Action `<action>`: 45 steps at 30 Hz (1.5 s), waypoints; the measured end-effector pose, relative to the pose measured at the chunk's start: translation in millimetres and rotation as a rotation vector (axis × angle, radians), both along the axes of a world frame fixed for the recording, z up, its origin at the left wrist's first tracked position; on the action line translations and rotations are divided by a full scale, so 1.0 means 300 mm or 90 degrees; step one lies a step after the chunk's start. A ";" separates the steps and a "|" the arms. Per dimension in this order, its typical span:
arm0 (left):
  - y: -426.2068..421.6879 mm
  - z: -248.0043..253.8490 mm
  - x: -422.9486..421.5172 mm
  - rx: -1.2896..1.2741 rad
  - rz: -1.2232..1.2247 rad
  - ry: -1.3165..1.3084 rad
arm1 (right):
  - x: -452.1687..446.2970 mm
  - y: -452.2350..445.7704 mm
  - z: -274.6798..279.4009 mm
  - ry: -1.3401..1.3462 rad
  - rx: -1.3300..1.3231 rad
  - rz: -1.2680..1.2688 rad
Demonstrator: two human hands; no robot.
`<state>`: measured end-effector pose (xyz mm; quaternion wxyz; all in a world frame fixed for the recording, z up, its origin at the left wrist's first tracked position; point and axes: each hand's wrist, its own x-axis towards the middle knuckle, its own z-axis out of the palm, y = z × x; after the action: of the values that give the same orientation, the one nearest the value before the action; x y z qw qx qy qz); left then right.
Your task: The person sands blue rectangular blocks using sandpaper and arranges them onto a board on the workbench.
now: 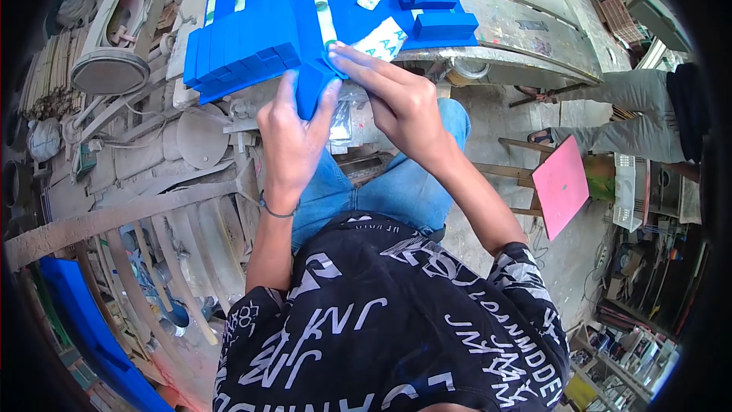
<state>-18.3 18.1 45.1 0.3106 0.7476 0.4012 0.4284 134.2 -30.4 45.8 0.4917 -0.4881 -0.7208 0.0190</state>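
My left hand [293,137] grips a small blue foam piece [308,90] at the near edge of the bench, thumb and fingers on either side of it. My right hand [400,99] has its fingertips pressed together at the upper right of that piece, beside the lower end of a pale printed tape strip [322,8]. The strip runs along a blue foam sheet [347,4]. Left of my hands, blue foam blocks [244,46] stand in tight rows. A crumpled printed backing paper [383,40] lies just beyond my right fingers.
More blue foam blocks [446,25] lie at the right of the wooden bench [534,38]. A pink-topped stool [560,185] stands on the floor at right, near another person's legs [637,111]. A slatted wooden piece [130,221] and an oval-framed cabinet [114,69] are at left.
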 end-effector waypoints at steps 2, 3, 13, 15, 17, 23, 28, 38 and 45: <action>0.010 -0.015 -0.003 0.017 -0.012 -0.035 | -0.005 -0.005 0.008 -0.002 -0.007 0.006; 0.018 -0.013 -0.005 0.020 -0.009 -0.035 | -0.006 -0.014 0.017 -0.010 0.002 0.029; 0.014 -0.044 -0.025 -0.106 -0.096 -0.140 | -0.005 0.000 0.009 0.058 0.016 0.061; 0.017 -0.053 -0.018 -0.166 -0.119 -0.155 | -0.009 0.004 0.002 0.070 0.031 0.061; 0.014 -0.063 -0.023 -0.171 -0.140 -0.217 | -0.011 0.006 -0.001 0.077 0.042 0.066; -0.009 -0.024 -0.028 -0.251 -0.212 -0.320 | -0.041 -0.014 0.019 0.083 0.075 0.063; -0.012 -0.041 -0.024 -0.268 -0.220 -0.330 | -0.033 -0.003 -0.003 0.089 0.054 0.026; 0.019 -0.083 -0.071 -0.097 -0.191 -0.176 | -0.006 -0.018 0.001 0.045 0.048 0.060; 0.048 -0.023 -0.100 0.081 -0.226 0.011 | 0.027 -0.023 0.036 0.011 -0.010 0.093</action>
<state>-48.3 32.3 38.2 0.3300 0.8286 0.2374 0.3849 142.2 -37.3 56.6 0.4909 -0.4380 -0.7503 0.0649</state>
